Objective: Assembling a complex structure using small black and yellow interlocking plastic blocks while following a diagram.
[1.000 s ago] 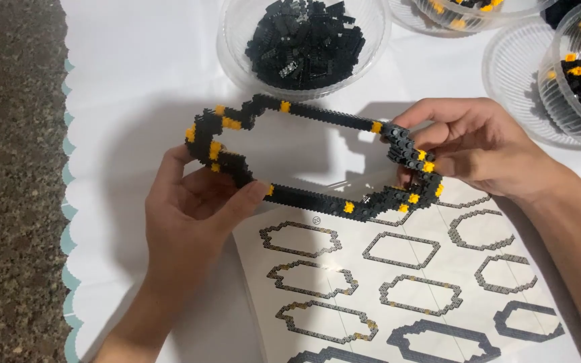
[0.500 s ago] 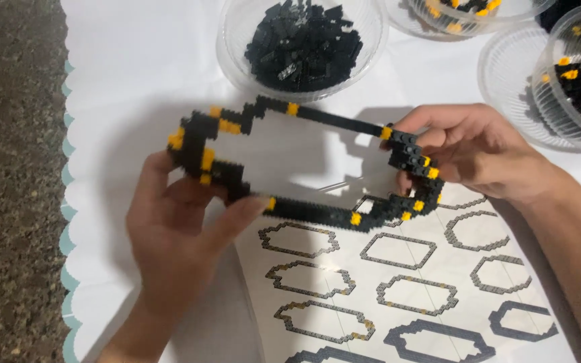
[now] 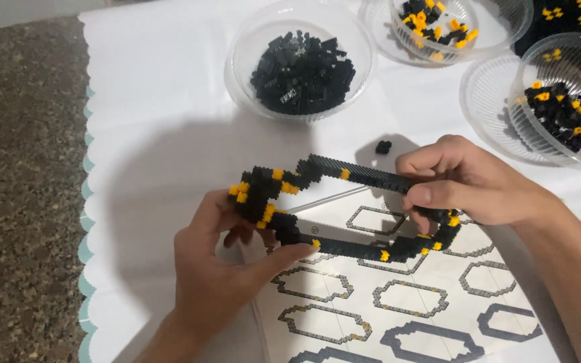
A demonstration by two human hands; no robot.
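Both hands hold a long ring of small building bricks (image 3: 344,212), black with yellow bricks dotted along it, lifted just above a white-covered table (image 3: 163,114). The left hand (image 3: 226,269) closes on the ring's left end, thumb pressed along the lower bar and fingers curled behind the yellow-studded corner. The right hand (image 3: 462,181) grips the right end from above, thumb laid across the front and fingertips wrapped over the top bar. The ring hangs over an instruction sheet (image 3: 405,302) printed with rows of similar ring outlines (each a step further along, it seems).

A single loose black brick (image 3: 383,146) lies on the cloth just beyond the ring, near the right hand. Farther back stands a clear bowl of black bricks (image 3: 302,64). To the right of it is a clear bowl of mixed black and yellow bricks (image 3: 432,23), and another such bowl (image 3: 563,111) sits at the right edge. A speckled stone surface (image 3: 21,202) shows left of the cloth's scalloped border.
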